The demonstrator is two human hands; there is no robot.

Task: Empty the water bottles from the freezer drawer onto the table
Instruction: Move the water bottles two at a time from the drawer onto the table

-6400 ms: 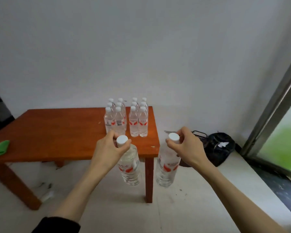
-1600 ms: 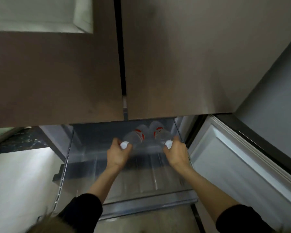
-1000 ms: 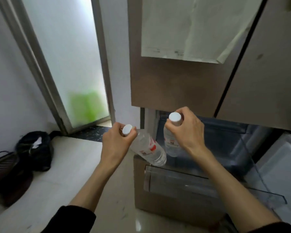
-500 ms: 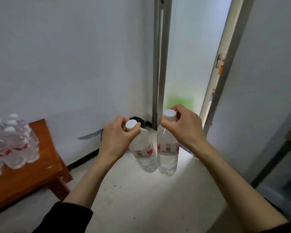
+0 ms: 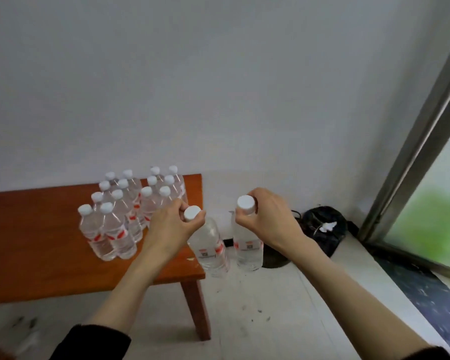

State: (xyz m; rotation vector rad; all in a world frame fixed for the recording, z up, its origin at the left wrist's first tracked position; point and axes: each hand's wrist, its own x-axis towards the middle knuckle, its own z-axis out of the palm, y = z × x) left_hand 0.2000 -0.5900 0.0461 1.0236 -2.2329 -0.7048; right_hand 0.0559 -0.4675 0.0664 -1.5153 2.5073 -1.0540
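Carry step: your left hand (image 5: 170, 227) and right hand (image 5: 268, 219) each pinch a bottle's neck, both bottles hanging off the tabletop's (image 5: 37, 229) right edge. Next, stand them beside the cluster (image 5: 125, 211).

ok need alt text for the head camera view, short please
Two bare hands, left and right, each hold a clear plastic water bottle by its white cap, left bottle and right bottle, approaching a reddish wooden table where upright matching bottles stand clustered.
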